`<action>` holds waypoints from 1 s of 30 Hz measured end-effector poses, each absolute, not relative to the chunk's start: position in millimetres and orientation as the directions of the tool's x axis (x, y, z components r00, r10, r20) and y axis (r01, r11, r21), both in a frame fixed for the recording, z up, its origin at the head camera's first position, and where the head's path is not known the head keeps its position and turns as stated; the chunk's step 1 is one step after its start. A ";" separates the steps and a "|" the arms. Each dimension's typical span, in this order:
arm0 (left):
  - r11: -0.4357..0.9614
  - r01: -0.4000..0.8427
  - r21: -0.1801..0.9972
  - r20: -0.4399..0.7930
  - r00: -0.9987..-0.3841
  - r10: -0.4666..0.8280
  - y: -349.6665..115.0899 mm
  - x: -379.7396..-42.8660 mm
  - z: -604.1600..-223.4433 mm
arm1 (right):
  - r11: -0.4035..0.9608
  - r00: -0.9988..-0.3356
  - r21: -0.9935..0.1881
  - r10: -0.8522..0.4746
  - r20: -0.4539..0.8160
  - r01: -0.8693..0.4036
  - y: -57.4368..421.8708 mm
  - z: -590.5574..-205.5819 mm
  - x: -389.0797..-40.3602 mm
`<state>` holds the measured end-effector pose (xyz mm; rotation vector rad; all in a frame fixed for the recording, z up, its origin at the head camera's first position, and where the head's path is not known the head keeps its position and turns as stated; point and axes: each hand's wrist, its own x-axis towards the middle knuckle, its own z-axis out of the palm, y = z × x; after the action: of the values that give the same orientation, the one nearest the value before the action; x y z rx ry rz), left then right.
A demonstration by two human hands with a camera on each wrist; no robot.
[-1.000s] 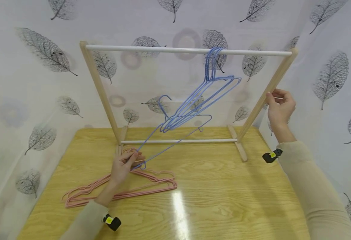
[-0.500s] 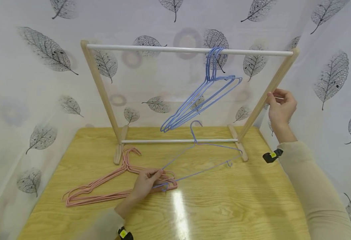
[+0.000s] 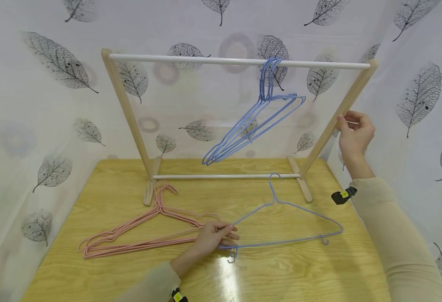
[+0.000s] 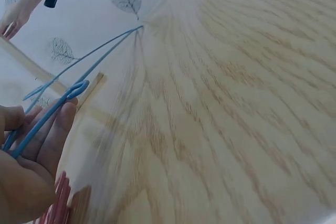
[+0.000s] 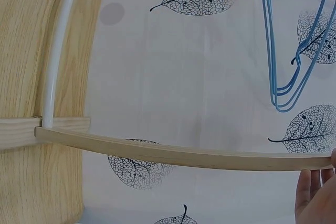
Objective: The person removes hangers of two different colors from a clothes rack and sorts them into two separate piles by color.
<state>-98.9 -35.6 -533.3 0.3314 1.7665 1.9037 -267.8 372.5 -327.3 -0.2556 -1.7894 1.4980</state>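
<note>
Blue hanger (image 3: 275, 201) has moved rightward, left hand (image 3: 212, 239) pinching it; right hand (image 3: 355, 133) grips post (image 3: 320, 144).

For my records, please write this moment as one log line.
left hand holds blue hanger; right hand holds rack post; other blue hangers on top rail; pink hangers on table

The bare left hand (image 3: 211, 240) is covering one end of the thin blue wire hanger (image 3: 281, 242) and of the stacked pink wire hangers (image 3: 141, 246). The right wrist view's edge is cutting off the bare right hand (image 5: 318, 199) on the pale wooden post (image 5: 184, 157).
</note>
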 end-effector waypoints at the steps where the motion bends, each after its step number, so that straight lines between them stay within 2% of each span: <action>1: -0.008 -0.206 0.979 -0.171 -0.833 0.527 -31.7 -99.1 -533.1 | 0.295 -0.679 -0.903 0.595 0.429 -0.312 372.3 -327.2 -267.6; 11: 0.000 -0.264 0.965 -0.223 -0.815 0.535 3.2 -109.8 -532.7 | 0.283 -0.675 -0.901 0.597 0.434 -0.329 372.2 -326.2 -269.1; 22: 0.082 -0.257 0.963 -0.264 -0.836 0.481 27.8 -119.1 -535.8 | 0.280 -0.678 -0.901 0.594 0.433 -0.330 373.5 -326.6 -268.7; 25: 0.102 -0.208 0.973 -0.231 -0.856 0.462 30.1 -121.0 -537.9 | 0.283 -0.682 -0.904 0.593 0.428 -0.321 373.3 -326.4 -268.8; 30: 0.229 -0.032 0.973 -0.122 -0.913 0.388 30.8 -122.6 -537.6 | 0.285 -0.681 -0.905 0.596 0.425 -0.315 373.0 -326.7 -270.2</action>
<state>-122.6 30.8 -537.6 0.3305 2.1694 1.7310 -270.2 373.0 -326.7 -0.2544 -1.7879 1.5008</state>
